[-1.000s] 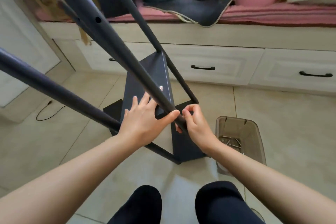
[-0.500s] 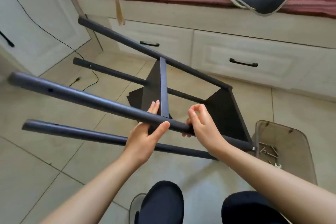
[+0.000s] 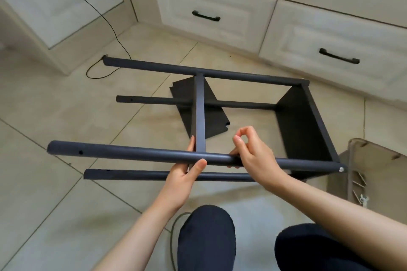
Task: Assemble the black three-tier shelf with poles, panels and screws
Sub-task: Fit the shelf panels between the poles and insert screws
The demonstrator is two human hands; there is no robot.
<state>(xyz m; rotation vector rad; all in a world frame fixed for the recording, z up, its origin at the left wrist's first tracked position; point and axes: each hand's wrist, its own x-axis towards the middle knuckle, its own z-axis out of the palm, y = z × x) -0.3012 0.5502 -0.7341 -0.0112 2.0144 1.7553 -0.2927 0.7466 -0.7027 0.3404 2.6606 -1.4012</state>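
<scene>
The black shelf frame lies on its side across the tiled floor, its poles pointing left. A middle panel [image 3: 200,114] and an end panel [image 3: 306,130] are fixed between the poles. My left hand [image 3: 185,171] grips the near upper pole [image 3: 123,153] right at the middle panel, thumb over the top. My right hand [image 3: 253,156] holds the same pole just to the right; its lower fingers curl round it while thumb and forefinger tips meet above with nothing visible between them. A silver screw head [image 3: 341,169] shows at that pole's right end. A loose black panel [image 3: 214,121] lies under the frame.
A translucent brown bin [image 3: 352,152] holding screws stands at the right, close to the end panel. White drawers [image 3: 211,17] with black handles run along the back, a cabinet door at the left. A black cable [image 3: 110,28] trails over the floor. My knees [image 3: 207,237] are below.
The frame has swung down from steeply tilted to lying nearly level, poles now pointing left. Both hands have stayed on the same near pole.
</scene>
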